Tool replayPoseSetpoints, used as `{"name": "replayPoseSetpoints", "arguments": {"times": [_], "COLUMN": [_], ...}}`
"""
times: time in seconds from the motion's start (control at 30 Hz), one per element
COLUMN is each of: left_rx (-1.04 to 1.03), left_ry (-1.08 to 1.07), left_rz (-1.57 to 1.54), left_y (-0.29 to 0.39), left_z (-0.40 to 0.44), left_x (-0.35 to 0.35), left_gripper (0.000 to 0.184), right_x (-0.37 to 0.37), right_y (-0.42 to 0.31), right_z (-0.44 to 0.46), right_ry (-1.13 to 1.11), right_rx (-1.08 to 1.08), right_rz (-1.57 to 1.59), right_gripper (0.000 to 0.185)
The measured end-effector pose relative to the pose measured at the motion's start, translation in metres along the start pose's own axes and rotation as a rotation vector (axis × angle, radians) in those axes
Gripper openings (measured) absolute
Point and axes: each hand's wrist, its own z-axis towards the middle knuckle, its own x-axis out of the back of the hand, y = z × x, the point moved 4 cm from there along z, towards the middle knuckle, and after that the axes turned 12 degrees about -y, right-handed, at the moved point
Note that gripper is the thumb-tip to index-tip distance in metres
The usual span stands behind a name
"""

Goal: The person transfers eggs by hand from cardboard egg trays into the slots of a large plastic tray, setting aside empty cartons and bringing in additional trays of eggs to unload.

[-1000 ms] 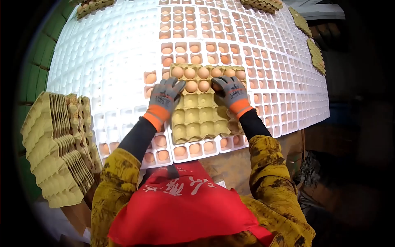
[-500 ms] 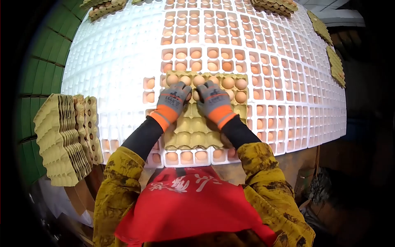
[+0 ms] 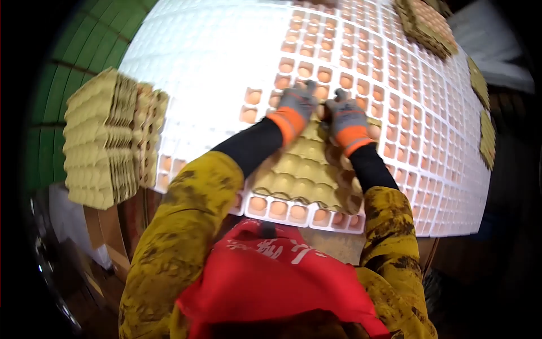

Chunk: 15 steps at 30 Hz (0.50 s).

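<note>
A brown pulp egg tray [image 3: 302, 168] lies on the white foam egg boxes, its near rows of cups bare. My left hand [image 3: 298, 104], in a grey and orange glove, is over the tray's far left part, fingers curled down. Close to its right, my right hand [image 3: 347, 116], gloved alike, bends over the tray's far right part. Both are closed, but their undersides are hidden and blurred, so what they hold does not show. An egg [image 3: 374, 131] sits by the tray's right edge. Beyond my fingers, an egg [image 3: 324, 74] rests in a foam compartment.
White foam boxes [image 3: 197, 73] spread across the table, many compartments on the right holding eggs. Stacked pulp trays [image 3: 99, 147] stand on edge at the left. More pulp trays [image 3: 423, 34] with eggs lie at the far right. A green slatted surface [image 3: 62, 73] is at the left.
The view has turned and shifted, so the table appears tilted. Both hands have moved forward to the tray's far edge, and the eggs in its far rows are now mostly hidden.
</note>
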Motion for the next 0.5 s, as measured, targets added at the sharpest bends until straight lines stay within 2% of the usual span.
{"name": "replayPoseSetpoints", "arguments": {"times": [0.07, 0.13, 0.17, 0.2, 0.23, 0.27, 0.3, 0.33, 0.43, 0.47, 0.5], "left_rx": [-0.107, -0.113, -0.133, -0.077, -0.019, 0.051, 0.19, 0.308, 0.533, 0.538, 0.532], "left_ry": [0.112, 0.21, 0.332, 0.474, 0.562, 0.573, 0.531, 0.49, 0.362, 0.345, 0.317], "left_rz": [0.044, -0.46, -0.68, -0.776, -0.937, -1.055, -1.077, -1.061, -0.9, -1.061, -0.957], "left_y": [-0.007, -0.038, -0.057, -0.073, -0.091, -0.114, -0.133, -0.153, -0.203, -0.216, -0.22], "left_z": [-0.015, -0.064, -0.092, -0.121, -0.146, -0.175, -0.2, -0.223, -0.28, -0.287, -0.292], "left_x": [0.015, 0.043, 0.049, 0.044, 0.025, 0.019, 0.0, -0.029, -0.086, -0.145, -0.142], "left_gripper": [0.035, 0.036, 0.039, 0.045, 0.047, 0.045, 0.045, 0.046, 0.049, 0.051, 0.05], "right_x": [0.008, 0.007, 0.0, -0.008, -0.01, -0.012, -0.011, -0.01, -0.016, -0.015, -0.015], "right_y": [0.005, 0.017, 0.025, 0.026, 0.013, -0.003, -0.031, -0.067, -0.167, -0.197, -0.222], "right_z": [-0.011, -0.03, -0.037, -0.046, -0.056, -0.065, -0.074, -0.08, -0.077, -0.073, -0.067], "right_ry": [0.189, 0.421, 0.392, 0.358, 0.323, 0.29, 0.327, 0.366, 0.229, 0.164, 0.115], "right_rx": [0.057, 0.117, 0.083, 0.033, 0.063, 0.09, 0.154, 0.212, 0.35, 0.361, 0.338], "right_rz": [0.193, 0.599, 0.869, 1.139, 1.182, 1.222, 1.125, 1.026, 0.931, 0.902, 0.898], "right_gripper": [0.049, 0.039, 0.039, 0.039, 0.043, 0.046, 0.047, 0.048, 0.052, 0.052, 0.051]}}
